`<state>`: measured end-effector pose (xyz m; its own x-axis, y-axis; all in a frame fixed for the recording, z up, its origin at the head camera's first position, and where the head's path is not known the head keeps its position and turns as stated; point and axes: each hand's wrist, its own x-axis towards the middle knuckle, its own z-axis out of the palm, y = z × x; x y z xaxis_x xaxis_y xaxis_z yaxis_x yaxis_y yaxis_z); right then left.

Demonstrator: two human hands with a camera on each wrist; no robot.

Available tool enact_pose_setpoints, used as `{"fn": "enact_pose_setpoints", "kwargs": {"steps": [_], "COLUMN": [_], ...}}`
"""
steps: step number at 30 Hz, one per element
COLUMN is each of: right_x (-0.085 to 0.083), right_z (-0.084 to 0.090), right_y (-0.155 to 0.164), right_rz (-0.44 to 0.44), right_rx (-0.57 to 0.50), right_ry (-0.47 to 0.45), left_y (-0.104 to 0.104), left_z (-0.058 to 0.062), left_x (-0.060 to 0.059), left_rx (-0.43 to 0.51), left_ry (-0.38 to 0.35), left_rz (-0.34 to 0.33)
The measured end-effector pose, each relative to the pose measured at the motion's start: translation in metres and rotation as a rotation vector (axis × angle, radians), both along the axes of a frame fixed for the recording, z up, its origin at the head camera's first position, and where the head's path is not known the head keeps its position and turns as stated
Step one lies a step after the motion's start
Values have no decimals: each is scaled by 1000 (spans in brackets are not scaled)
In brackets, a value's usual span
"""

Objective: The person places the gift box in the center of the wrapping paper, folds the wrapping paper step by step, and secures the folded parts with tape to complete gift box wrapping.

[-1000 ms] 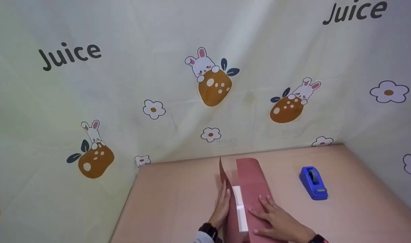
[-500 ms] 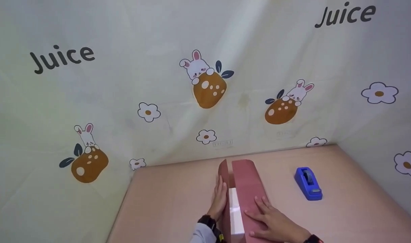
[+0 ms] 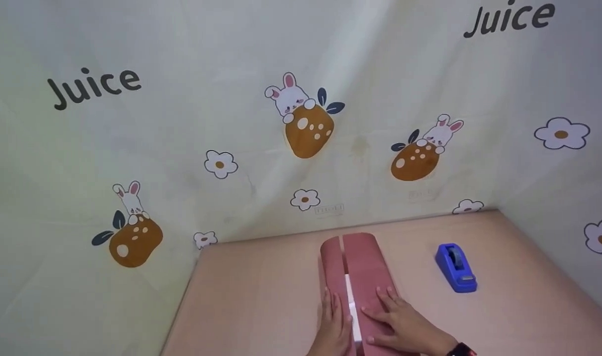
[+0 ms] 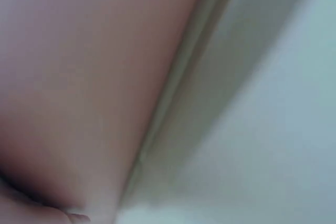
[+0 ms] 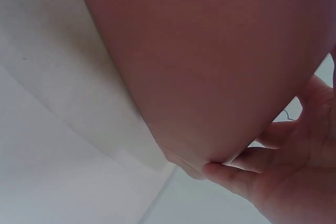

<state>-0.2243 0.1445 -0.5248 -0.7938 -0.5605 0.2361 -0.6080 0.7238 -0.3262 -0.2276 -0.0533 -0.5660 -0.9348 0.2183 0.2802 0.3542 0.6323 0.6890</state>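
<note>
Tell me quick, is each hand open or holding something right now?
Left hand: open, resting on the left red paper flap.
Right hand: open, spread on the right red paper flap.

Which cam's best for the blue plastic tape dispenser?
Head view. The blue plastic tape dispenser sits whole and uncovered, right of the curved red paper sheet. Neither wrist view shows any of it.

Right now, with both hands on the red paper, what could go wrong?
1. If the left hand or right hand lifts, the red paper might spring open.
2. The paper's edges don't meet, so the white object beneath could be left partly uncovered.
3. The blue tape dispenser stands apart, to the right; reaching for it may loosen the paper.
</note>
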Motion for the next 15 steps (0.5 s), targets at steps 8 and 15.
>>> {"fn": "enact_pose_setpoints", "kwargs": {"steps": [8,15], "right_x": [0,1], "right_z": [-1,-6], "right_y": [-5,-8], "right_rz": [-57,-70], "right_rx": [7,6], "right_ry": [-82,-61], "left_y": [10,16], "left_z": [-3,10], "left_x": [17,22], "left_rx": [-432,-428], "left_ry": [276,107], "left_rz": [113,71]}}
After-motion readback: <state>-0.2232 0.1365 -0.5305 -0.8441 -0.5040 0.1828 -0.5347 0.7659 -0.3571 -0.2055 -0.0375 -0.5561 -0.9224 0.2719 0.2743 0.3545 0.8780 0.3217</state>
